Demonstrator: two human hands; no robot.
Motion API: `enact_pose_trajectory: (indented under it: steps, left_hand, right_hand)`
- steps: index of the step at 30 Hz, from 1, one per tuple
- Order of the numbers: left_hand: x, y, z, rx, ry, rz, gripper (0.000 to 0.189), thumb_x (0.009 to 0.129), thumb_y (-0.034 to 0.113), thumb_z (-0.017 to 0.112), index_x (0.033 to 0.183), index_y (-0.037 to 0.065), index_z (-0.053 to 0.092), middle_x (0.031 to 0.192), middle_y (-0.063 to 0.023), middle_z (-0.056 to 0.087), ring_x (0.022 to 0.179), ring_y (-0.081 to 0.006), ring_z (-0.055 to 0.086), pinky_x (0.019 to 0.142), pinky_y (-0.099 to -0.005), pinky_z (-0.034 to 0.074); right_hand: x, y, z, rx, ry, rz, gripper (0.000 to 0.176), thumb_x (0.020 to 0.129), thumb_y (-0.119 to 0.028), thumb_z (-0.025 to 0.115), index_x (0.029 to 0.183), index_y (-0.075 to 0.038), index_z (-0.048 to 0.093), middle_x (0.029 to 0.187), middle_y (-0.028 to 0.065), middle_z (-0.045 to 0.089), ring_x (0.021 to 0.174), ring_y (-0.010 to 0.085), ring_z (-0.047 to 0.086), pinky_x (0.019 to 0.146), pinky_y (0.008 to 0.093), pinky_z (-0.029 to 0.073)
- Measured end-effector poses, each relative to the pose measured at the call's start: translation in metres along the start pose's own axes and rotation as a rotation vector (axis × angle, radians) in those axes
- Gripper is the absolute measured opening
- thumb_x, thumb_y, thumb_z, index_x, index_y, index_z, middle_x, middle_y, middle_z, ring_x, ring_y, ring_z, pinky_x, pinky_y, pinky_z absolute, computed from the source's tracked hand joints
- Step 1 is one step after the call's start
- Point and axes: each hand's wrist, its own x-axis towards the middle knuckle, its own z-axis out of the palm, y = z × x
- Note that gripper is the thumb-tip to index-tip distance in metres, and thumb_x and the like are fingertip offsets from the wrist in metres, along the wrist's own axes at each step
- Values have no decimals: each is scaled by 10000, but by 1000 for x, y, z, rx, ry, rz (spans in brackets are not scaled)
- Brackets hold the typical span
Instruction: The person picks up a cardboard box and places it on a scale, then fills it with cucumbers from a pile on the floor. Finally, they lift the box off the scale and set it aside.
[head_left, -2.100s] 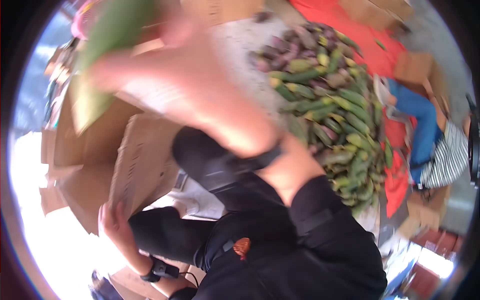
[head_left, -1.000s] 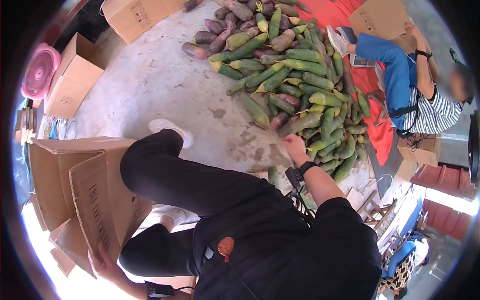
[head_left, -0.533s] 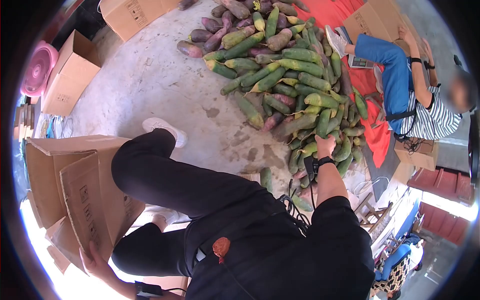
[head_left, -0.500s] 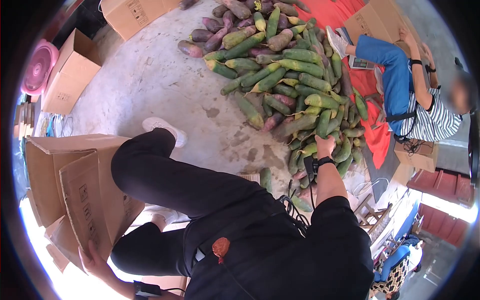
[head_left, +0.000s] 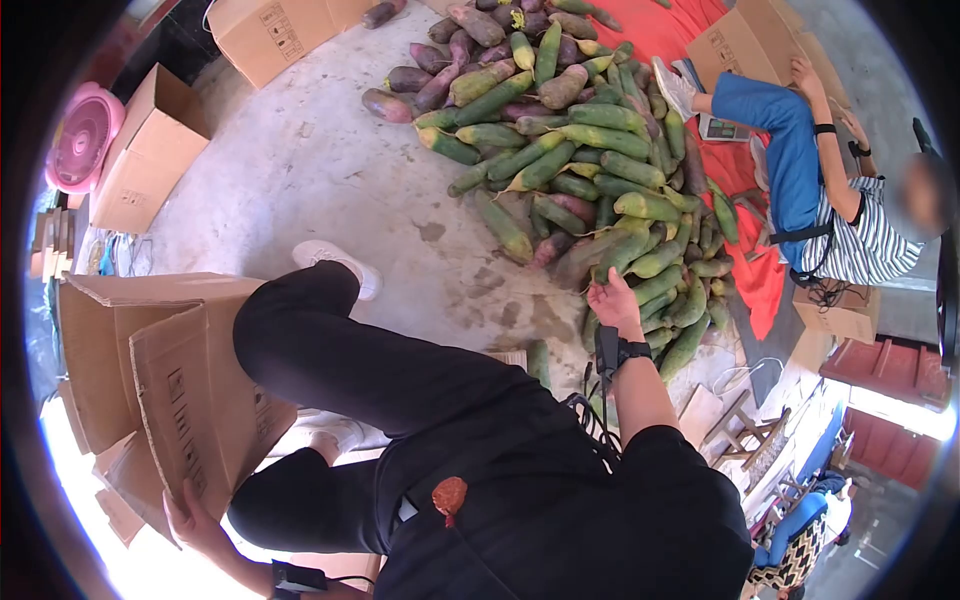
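My right hand [head_left: 615,305] is at the near edge of a big heap of radishes [head_left: 610,140], green and purple. Its fingers are curled at the lower end of a green radish [head_left: 612,258], which lies slanted against the heap. The far side of the grip is partly hidden. On the left, my left hand [head_left: 195,525] grips the lower edge of an open cardboard box [head_left: 185,400]. The box is tilted beside my leg, its flaps sticking out.
Across the heap a person [head_left: 800,170] sits on a red sheet [head_left: 765,290] by a scale [head_left: 722,129] and a cardboard box [head_left: 750,45]. More boxes [head_left: 150,150] and a pink fan [head_left: 82,138] stand at the left. Wooden stools [head_left: 745,430] are at the right.
My right hand has moved left and slightly toward me, and the green radish by its fingers has shifted left with it. My left hand stays on the box.
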Motion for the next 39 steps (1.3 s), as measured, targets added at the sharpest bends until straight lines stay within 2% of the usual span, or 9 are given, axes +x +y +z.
enact_pose_trajectory:
  steps: [1, 3, 5, 13, 16, 21, 28, 30, 39]
  left_hand:
    - [0, 1, 0, 12, 1, 16, 219, 866, 156, 583, 990, -23, 599, 853, -98, 626, 753, -165, 597, 700, -291, 480]
    - [1, 6, 1, 18, 13, 32, 214, 863, 151, 586, 989, -21, 599, 850, -99, 623, 752, -166, 595, 699, -292, 479]
    - [-1, 14, 0, 45, 1, 11, 206, 858, 148, 589, 983, -16, 596, 835, -103, 618, 743, -170, 588, 695, -300, 471]
    - [-2, 16, 1, 141, 45, 79, 171, 854, 146, 577, 919, -12, 576, 787, -118, 588, 691, -227, 570, 648, -329, 445]
    - [-3, 19, 3, 136, 64, 111, 165, 854, 147, 574, 903, -10, 565, 779, -118, 582, 686, -235, 564, 646, -329, 441]
    - [-5, 27, 1, 149, 38, 91, 157, 854, 139, 569, 894, -13, 555, 783, -125, 575, 698, -238, 559, 653, -323, 435]
    - [-7, 29, 0, 131, 34, 99, 152, 855, 134, 563, 902, -10, 555, 789, -132, 575, 702, -255, 563, 649, -333, 434]
    - [-6, 30, 0, 127, 47, 116, 152, 855, 135, 563, 902, -10, 555, 788, -131, 576, 700, -259, 563, 646, -336, 434]
    - [-6, 28, 2, 131, 61, 125, 164, 858, 147, 569, 883, -13, 545, 774, -140, 571, 684, -265, 559, 635, -336, 434]
  right_hand:
    - [-4, 6, 7, -41, -88, -27, 199, 819, -206, 651, 956, -112, 539, 923, 33, 592, 840, 178, 531, 724, 330, 435]
    - [-17, 11, 34, -76, -109, -30, 214, 825, -190, 642, 1000, -125, 538, 931, 13, 595, 829, 161, 531, 722, 328, 437]
    - [-26, 11, 60, -244, -120, -106, 268, 824, -153, 638, 1068, -132, 528, 908, -25, 580, 801, 116, 532, 710, 294, 433]
    - [-56, 16, 149, -423, -270, -302, 434, 785, -114, 673, 1182, -111, 498, 1009, -31, 569, 884, 80, 527, 718, 234, 411]
    - [-62, 16, 168, -486, -316, -361, 492, 775, -101, 676, 1217, -103, 460, 1016, -14, 569, 879, 80, 523, 717, 217, 405]
    - [-84, 17, 194, -579, -409, -510, 661, 779, -103, 668, 1317, -113, 283, 989, 68, 579, 833, 86, 517, 708, 216, 405]
    - [-88, 23, 199, -604, -487, -513, 547, 809, -46, 621, 1254, -122, 313, 924, 94, 595, 761, 101, 521, 674, 218, 408]
    - [-92, 23, 202, -635, -473, -529, 469, 820, -30, 601, 1198, -113, 335, 886, 79, 595, 747, 90, 505, 657, 211, 400]
    - [-92, 23, 205, -678, -493, -480, 408, 832, -32, 588, 1172, -118, 379, 843, 27, 573, 695, 57, 455, 621, 195, 371]
